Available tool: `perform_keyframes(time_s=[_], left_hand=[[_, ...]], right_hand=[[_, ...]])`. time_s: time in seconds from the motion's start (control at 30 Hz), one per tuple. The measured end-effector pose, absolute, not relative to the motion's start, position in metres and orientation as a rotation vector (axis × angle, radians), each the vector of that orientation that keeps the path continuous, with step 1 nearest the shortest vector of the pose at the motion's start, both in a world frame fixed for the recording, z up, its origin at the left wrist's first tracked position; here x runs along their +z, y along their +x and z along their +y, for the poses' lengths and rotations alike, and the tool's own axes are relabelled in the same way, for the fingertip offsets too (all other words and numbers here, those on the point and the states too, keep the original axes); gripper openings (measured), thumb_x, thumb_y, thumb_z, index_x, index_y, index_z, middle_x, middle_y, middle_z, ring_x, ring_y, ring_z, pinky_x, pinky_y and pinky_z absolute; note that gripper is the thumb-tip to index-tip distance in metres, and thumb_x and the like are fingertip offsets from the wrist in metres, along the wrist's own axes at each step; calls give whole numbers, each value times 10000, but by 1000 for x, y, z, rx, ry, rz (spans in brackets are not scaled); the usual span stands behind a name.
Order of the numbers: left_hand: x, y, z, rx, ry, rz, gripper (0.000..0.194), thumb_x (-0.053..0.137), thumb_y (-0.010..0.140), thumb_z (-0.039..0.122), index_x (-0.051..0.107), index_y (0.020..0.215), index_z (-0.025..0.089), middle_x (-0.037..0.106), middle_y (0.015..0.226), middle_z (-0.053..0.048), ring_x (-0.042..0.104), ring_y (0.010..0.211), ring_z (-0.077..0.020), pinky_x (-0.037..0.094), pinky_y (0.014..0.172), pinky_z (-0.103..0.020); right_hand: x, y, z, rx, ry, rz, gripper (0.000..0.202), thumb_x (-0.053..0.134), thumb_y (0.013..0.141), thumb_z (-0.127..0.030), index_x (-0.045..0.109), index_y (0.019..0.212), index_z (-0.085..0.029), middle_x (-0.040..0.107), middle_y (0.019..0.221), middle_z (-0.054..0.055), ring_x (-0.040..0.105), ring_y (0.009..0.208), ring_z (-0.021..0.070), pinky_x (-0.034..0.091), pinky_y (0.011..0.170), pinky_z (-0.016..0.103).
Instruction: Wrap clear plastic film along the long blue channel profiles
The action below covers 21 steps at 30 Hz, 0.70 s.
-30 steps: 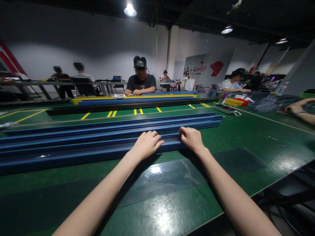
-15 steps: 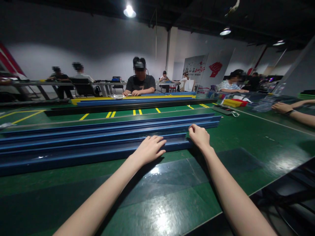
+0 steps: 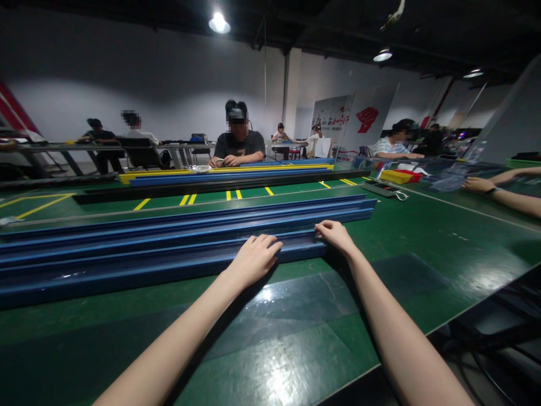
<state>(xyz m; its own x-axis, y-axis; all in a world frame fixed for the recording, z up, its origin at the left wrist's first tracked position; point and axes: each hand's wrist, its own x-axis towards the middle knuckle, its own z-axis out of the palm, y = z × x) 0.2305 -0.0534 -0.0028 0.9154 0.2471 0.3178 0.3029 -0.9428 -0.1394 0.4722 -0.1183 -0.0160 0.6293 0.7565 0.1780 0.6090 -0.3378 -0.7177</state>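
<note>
A long blue channel rail (image 3: 147, 260) lies across the green table in front of me. My left hand (image 3: 256, 256) rests over its near part, fingers loosely stretched across the channel and thumb apart. By the rail's right end is my right hand (image 3: 335, 234), its thumb and fingertips pinched together just above the channel. Whatever those fingertips hold, if anything, is too small to make out. Right behind runs a longer blue channel rail (image 3: 355, 213), which neither hand touches. Under my forearms a clear plastic sheet (image 3: 296, 301) lies flat on the table.
Black, blue and yellow rails (image 3: 236, 179) lie farther back, before a seated person (image 3: 239, 144). At the right are a grey device with a white cable (image 3: 384, 190), a yellow tray (image 3: 395, 176) and another person's hand (image 3: 477, 185). The table's front edge (image 3: 406, 348) slants at right.
My right hand has moved a little left, over the rail's end, with its fingertips now pointing left. My left hand has shifted slightly left, staying on the rail. The view has turned slightly.
</note>
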Motion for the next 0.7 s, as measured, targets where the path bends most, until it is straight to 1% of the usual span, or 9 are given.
perform_keyframes(time_s=[0.17, 0.37, 0.5, 0.7], left_hand=[[-5, 232, -55, -480, -2827, -419, 275, 408, 821, 155, 472, 1087, 179, 532, 1107, -72, 479, 980, -196, 376, 776, -313], [-12, 235, -55, -527, -2754, -417, 268, 472, 792, 185, 485, 1059, 174, 548, 1071, -71, 494, 954, -200, 382, 756, -313], [-21, 240, -61, -589, -2656, -449, 243, 445, 806, 203, 506, 1035, 150, 566, 1048, -84, 503, 960, -207, 383, 779, -328], [-39, 244, -71, -668, -2496, -512, 319, 418, 809, 177, 492, 1113, 113, 546, 1132, -119, 487, 1030, -233, 378, 823, -352]], right_hand=[[-23, 478, -116, 324, -1992, -1022, 210, 485, 705, -343, 588, 652, -168, 630, 600, 30, 596, 567, 119, 414, 502, 182], [-29, 485, -113, 359, -1944, -988, 224, 500, 693, -364, 580, 614, -170, 613, 545, 29, 573, 504, 114, 424, 495, 196], [-29, 487, -113, 363, -1924, -972, 200, 519, 672, -344, 581, 583, -176, 591, 497, 14, 555, 470, 111, 418, 482, 201], [-29, 486, -113, 383, -1874, -944, 154, 542, 640, -288, 577, 539, -177, 566, 458, 3, 545, 450, 109, 405, 459, 197]])
